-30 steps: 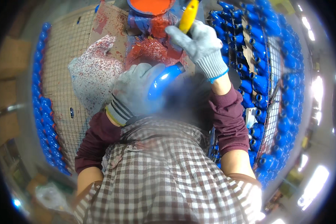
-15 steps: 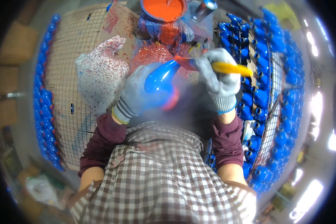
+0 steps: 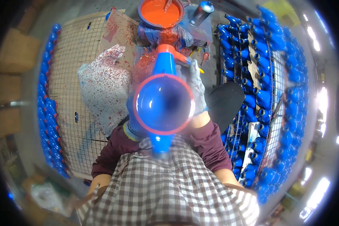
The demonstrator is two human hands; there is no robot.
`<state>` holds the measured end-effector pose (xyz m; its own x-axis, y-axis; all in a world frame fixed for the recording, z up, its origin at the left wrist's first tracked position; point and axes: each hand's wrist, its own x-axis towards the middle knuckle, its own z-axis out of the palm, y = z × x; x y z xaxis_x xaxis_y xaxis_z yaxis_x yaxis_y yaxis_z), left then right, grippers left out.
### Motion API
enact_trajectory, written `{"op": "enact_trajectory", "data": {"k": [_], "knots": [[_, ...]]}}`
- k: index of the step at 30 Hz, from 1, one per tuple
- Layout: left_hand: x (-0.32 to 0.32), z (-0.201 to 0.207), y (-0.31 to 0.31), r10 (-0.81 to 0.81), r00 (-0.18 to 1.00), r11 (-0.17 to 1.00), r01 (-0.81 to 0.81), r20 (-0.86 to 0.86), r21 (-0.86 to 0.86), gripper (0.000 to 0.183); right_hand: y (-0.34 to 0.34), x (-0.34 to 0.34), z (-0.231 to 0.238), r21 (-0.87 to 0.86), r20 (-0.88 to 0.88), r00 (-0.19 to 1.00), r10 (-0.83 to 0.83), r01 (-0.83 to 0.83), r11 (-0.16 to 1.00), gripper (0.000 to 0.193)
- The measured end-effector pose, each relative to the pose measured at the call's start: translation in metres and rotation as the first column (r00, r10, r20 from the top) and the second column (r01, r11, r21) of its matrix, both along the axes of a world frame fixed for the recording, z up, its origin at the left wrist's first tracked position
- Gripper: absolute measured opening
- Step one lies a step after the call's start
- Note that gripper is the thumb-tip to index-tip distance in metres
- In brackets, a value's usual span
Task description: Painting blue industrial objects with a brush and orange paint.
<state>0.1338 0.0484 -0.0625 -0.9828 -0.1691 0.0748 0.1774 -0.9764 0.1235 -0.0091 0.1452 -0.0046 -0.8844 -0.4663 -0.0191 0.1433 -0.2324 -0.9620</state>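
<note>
Head view: blue fitting (image 3: 151, 103), mouth up, long axis forward (red-tipped).
Left hand (image 3: 131, 119): grasping it, mostly hidden.
Right hand (image 3: 198, 89): clasping brush (image 3: 182, 57).

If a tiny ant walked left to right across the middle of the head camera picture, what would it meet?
Cardboard boxes, left row of blue pieces, wire mesh, paint-speckled sheet, red-rimmed blue piece, gloved right hand, right rows of blue pieces.
</note>
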Motion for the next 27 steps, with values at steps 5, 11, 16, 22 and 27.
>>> {"op": "enact_trajectory", "data": {"k": [5, 11, 16, 22, 27], "knots": [[-0.01, 0.059, 0.008, -0.123, 0.992, 0.983, 0.119, 0.02, 0.141, 0.063, -0.01, -0.019, 0.022, -0.322, 0.57, 0.809, 0.145, 0.057, 0.945, 0.041], [-0.028, 0.107, -0.015, -0.129, 0.935, 0.933, 0.227, 0.33, -0.279, 0.089, 0.031, -0.059, 0.051, -0.259, 0.083, 0.995, -0.053, 0.073, 0.963, 0.026], [-0.036, 0.128, -0.025, 0.161, 0.987, -0.067, -0.003, -0.014, -0.998, 0.07, 0.04, -0.082, 0.095, 0.185, -0.916, 0.4, 0.022, 0.374, 0.909, 0.023], [-0.04, 0.141, -0.012, 0.08, 0.961, -0.773, -0.109, -0.266, -0.625, 0.056, 0.01, -0.063, 0.114, 0.65, -0.628, 0.671, 0.395, 0.173, 0.74, 0.034], [-0.041, 0.14, -0.013, 0.053, 0.97, -0.813, -0.096, -0.238, -0.574, 0.053, 0.012, -0.062, 0.111, 0.626, -0.746, 0.478, 0.464, 0.266, 0.733, 0.025]]}}
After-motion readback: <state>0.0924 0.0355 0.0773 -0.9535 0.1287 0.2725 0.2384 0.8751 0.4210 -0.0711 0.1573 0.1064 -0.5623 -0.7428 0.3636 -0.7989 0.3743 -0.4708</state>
